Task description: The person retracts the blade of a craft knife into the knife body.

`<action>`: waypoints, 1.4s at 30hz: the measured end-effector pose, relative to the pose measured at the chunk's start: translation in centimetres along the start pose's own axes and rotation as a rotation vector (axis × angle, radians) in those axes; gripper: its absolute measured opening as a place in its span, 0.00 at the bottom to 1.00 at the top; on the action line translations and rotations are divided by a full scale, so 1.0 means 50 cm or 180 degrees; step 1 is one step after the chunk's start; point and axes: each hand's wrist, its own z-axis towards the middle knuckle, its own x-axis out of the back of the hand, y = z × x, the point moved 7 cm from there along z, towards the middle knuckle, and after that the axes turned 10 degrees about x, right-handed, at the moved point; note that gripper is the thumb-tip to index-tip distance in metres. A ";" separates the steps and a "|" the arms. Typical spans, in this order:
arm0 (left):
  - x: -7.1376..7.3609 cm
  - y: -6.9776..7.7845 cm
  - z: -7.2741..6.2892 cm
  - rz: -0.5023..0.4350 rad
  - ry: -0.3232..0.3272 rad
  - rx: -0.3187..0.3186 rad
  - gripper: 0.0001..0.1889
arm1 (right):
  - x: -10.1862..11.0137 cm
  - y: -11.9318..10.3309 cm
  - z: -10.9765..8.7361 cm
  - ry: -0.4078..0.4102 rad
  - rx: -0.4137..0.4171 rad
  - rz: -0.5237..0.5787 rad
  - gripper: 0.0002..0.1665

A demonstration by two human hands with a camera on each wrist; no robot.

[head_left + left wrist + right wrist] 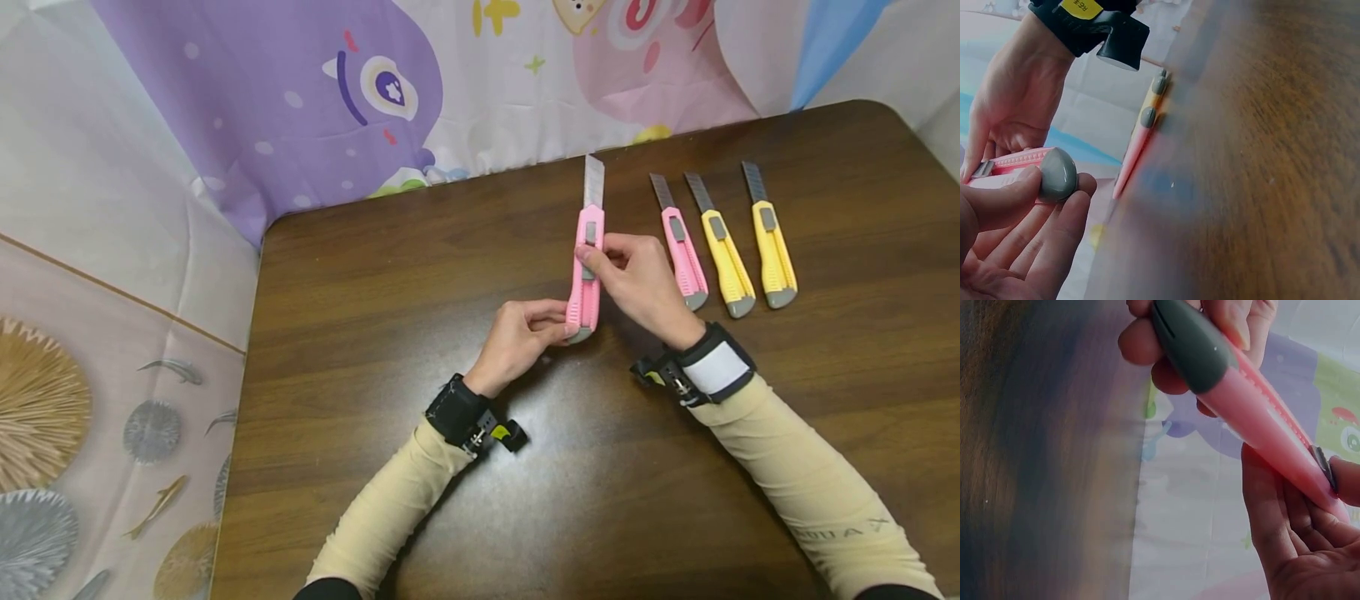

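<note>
A pink utility knife [584,304] is held up above the table by both hands, its long snap-off blade [593,183] extended toward the far edge. My left hand [517,340] pinches its lower end, with the thumb beside the grey end cap [1058,175]. Higher up, my right hand [643,282] grips the body from the right, and its thumb lies at the grey slider [1323,467]. In the left wrist view the cap faces the camera and the blade is out of sight.
Right of the hands, a second pink utility knife [686,262] and two yellow ones, a nearer [726,258] and a farther right [776,254], lie side by side with blades out. They rest on a brown wooden table [375,292]. A patterned curtain [487,100] hangs behind it.
</note>
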 end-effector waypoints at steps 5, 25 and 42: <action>0.000 -0.001 0.000 -0.0107 -0.0029 0.0019 0.16 | -0.003 -0.004 0.000 -0.0022 0.0063 0.0043 0.12; 0.006 0.007 -0.002 -0.0022 0.0048 -0.0071 0.16 | -0.004 -0.002 -0.002 -0.0012 -0.0004 0.0131 0.13; 0.007 0.006 -0.001 -0.0021 0.0092 -0.0083 0.16 | -0.007 0.003 -0.001 -0.0030 -0.0127 0.0028 0.15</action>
